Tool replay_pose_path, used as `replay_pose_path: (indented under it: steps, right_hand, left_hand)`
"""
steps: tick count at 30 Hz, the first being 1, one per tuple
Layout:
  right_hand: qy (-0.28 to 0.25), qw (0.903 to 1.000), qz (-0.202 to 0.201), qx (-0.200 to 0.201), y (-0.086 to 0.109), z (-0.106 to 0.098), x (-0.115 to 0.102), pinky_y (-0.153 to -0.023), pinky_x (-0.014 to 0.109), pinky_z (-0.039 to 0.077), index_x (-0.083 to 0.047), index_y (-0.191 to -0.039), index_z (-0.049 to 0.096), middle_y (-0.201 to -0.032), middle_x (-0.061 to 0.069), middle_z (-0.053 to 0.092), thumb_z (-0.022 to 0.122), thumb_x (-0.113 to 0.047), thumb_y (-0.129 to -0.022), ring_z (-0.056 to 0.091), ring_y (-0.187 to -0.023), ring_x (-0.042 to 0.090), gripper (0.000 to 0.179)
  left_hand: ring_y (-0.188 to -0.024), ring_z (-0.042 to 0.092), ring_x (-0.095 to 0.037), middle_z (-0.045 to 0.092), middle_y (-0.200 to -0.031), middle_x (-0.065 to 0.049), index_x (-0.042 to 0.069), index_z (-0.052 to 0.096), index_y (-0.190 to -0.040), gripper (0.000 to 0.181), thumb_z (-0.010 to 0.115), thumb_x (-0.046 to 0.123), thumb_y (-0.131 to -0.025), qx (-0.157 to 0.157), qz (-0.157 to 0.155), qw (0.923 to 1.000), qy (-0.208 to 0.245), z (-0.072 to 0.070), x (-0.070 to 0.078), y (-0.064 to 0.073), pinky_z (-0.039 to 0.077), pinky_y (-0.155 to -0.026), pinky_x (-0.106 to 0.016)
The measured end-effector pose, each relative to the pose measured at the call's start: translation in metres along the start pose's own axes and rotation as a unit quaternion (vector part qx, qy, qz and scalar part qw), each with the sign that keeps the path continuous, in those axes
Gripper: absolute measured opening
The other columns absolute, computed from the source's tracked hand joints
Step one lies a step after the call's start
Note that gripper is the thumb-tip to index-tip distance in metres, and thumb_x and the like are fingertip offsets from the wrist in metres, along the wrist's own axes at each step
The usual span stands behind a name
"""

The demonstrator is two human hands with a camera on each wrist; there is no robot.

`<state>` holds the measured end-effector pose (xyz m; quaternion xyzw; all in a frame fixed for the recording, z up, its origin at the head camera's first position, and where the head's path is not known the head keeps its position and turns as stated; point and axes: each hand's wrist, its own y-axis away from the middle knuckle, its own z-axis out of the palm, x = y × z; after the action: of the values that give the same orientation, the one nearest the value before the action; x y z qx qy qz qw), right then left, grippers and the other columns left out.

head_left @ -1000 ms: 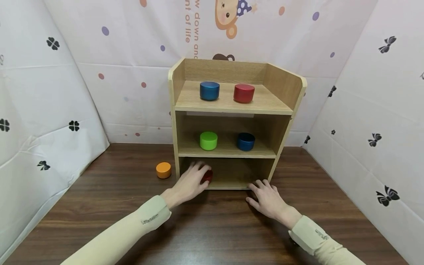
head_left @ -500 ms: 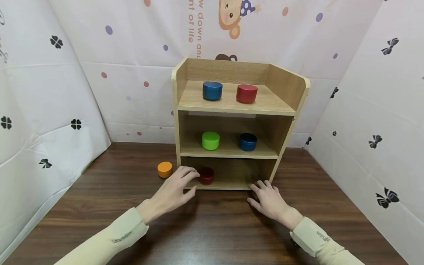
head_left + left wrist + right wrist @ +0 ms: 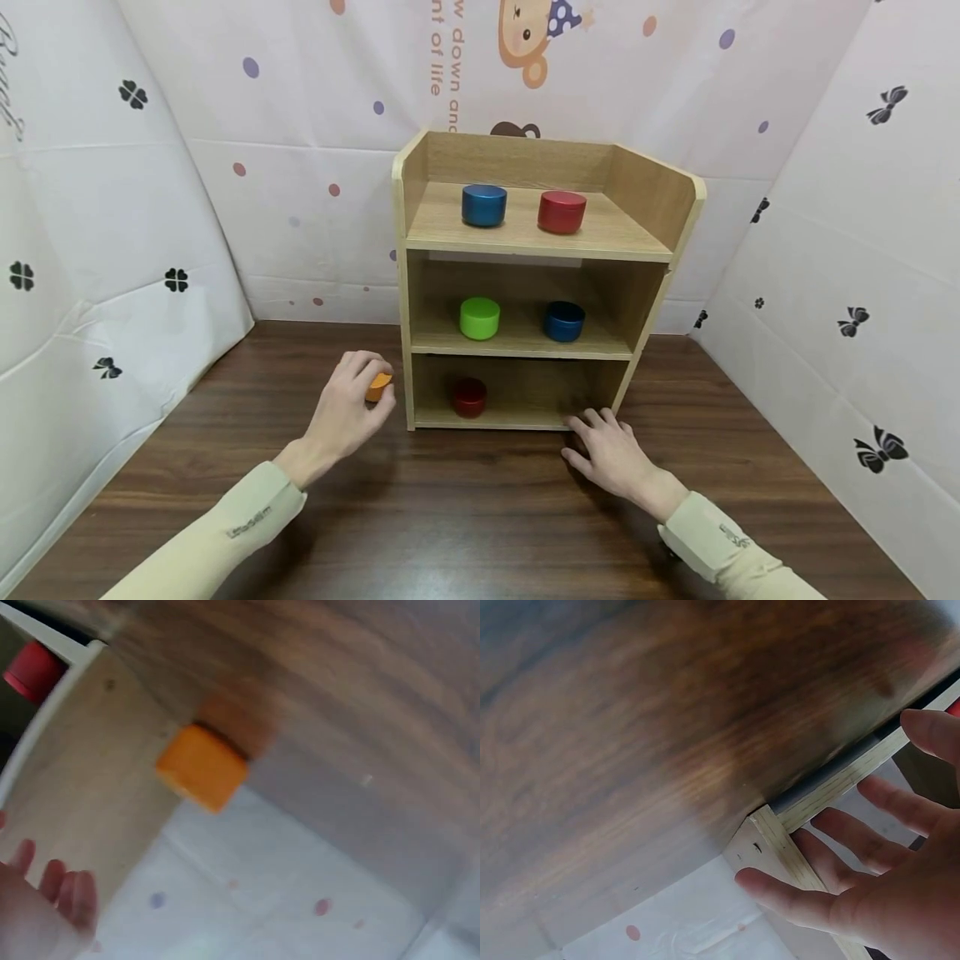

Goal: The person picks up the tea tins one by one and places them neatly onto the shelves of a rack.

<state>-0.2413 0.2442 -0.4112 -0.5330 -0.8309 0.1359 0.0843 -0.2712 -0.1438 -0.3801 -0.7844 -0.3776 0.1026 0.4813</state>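
In the head view my left hand [image 3: 343,412] reaches over the table at an orange round tin [image 3: 378,387], its curved fingers and thumb overlapping the tin. The blurred left wrist view shows that orange tin [image 3: 202,769] apart from the fingers [image 3: 67,889], with a gap between. My right hand [image 3: 613,460] lies at the lower right front corner of a small wooden shelf [image 3: 517,350]. Its fingers [image 3: 870,844] spread loosely along the shelf's bottom edge, holding nothing. A dark red tin [image 3: 469,398] stands on the bottom shelf, left of middle.
On the top shelf stand a blue tin [image 3: 483,206] and a red tin [image 3: 562,212]. The middle shelf carries a green tin [image 3: 479,318] and a dark blue tin [image 3: 564,322]. Printed cloth [image 3: 300,233] hangs around the brown wooden table [image 3: 450,508].
My left hand has let go of the dark red tin on the bottom shelf and moved left to the orange tin. My right hand has stayed by the shelf corner.
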Motion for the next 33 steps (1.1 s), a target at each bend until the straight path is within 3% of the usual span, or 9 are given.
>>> replay_pose_path:
  steps: [3,6,9,13,18,26,33]
  right_hand:
    - [-0.001,1.0000,0.000,0.002,0.001,0.001,0.000,-0.073,0.057,0.048,-0.010,-0.119,0.064,-0.111,0.009,0.062,0.070,-0.034,-0.085,0.053,-0.101,0.031,0.042]
    - [0.000,1.0000,0.000,0.001,0.001,0.001,0.000,-0.074,0.057,0.048,-0.010,-0.120,0.064,-0.111,0.009,0.062,0.070,-0.035,-0.086,0.054,-0.101,0.031,0.042]
    - [0.000,1.0000,-0.002,-0.001,0.001,0.001,0.000,-0.074,0.057,0.048,-0.010,-0.120,0.063,-0.111,0.009,0.062,0.069,-0.035,-0.086,0.053,-0.102,0.031,0.042]
    - [-0.001,1.0000,-0.003,0.000,0.001,0.001,0.000,-0.074,0.057,0.048,-0.010,-0.120,0.063,-0.111,0.009,0.062,0.069,-0.034,-0.086,0.053,-0.102,0.031,0.042]
    - [0.000,1.0000,-0.002,0.001,0.000,0.001,0.001,-0.074,0.057,0.048,-0.011,-0.120,0.063,-0.111,0.009,0.062,0.069,-0.034,-0.086,0.054,-0.102,0.031,0.042]
    - [-0.003,1.0000,-0.001,-0.007,0.001,0.001,0.001,-0.075,0.057,0.048,-0.010,-0.121,0.062,-0.112,0.009,0.062,0.069,-0.034,-0.087,0.053,-0.103,0.031,0.043]
    - [0.000,1.0000,0.002,-0.008,0.002,0.001,0.002,-0.075,0.057,0.048,-0.010,-0.121,0.062,-0.113,0.009,0.061,0.069,-0.035,-0.086,0.053,-0.104,0.031,0.043]
  left_hand:
    - [-0.099,0.051,-0.027,0.059,-0.103,-0.009,0.005,0.065,-0.099,0.020,0.065,0.011,-0.079,-0.054,-0.062,0.9962,-0.028,0.006,-0.014,0.002,0.047,-0.079,-0.039]
    - [-0.108,0.050,-0.032,0.057,-0.115,-0.014,0.004,0.064,-0.110,0.031,0.067,0.015,-0.081,-0.123,-0.113,0.9847,-0.050,0.013,-0.029,0.005,0.048,-0.085,-0.046]
    - [-0.117,0.047,-0.040,0.052,-0.126,-0.022,0.002,0.060,-0.121,0.043,0.069,0.019,-0.083,-0.183,-0.143,0.9710,-0.058,0.020,-0.041,0.008,0.046,-0.093,-0.053]
    - [-0.125,0.042,-0.048,0.045,-0.137,-0.028,0.002,0.055,-0.130,0.054,0.072,0.022,-0.083,-0.231,-0.161,0.9580,-0.052,0.026,-0.051,0.008,0.042,-0.098,-0.058]
    - [-0.127,0.040,-0.051,0.040,-0.142,-0.030,0.002,0.050,-0.137,0.059,0.071,0.020,-0.085,-0.264,-0.164,0.9494,-0.043,0.030,-0.058,0.005,0.043,-0.096,-0.060]
    - [-0.118,0.049,-0.051,0.046,-0.136,-0.029,0.001,0.050,-0.136,0.056,0.070,0.015,-0.086,-0.293,-0.160,0.9416,-0.047,0.031,-0.062,0.000,0.046,-0.089,-0.061]
    - [-0.113,0.053,-0.047,0.051,-0.131,-0.026,0.000,0.055,-0.131,0.050,0.071,0.011,-0.085,-0.300,-0.157,0.9395,-0.054,0.034,-0.064,-0.001,0.048,-0.087,-0.059]
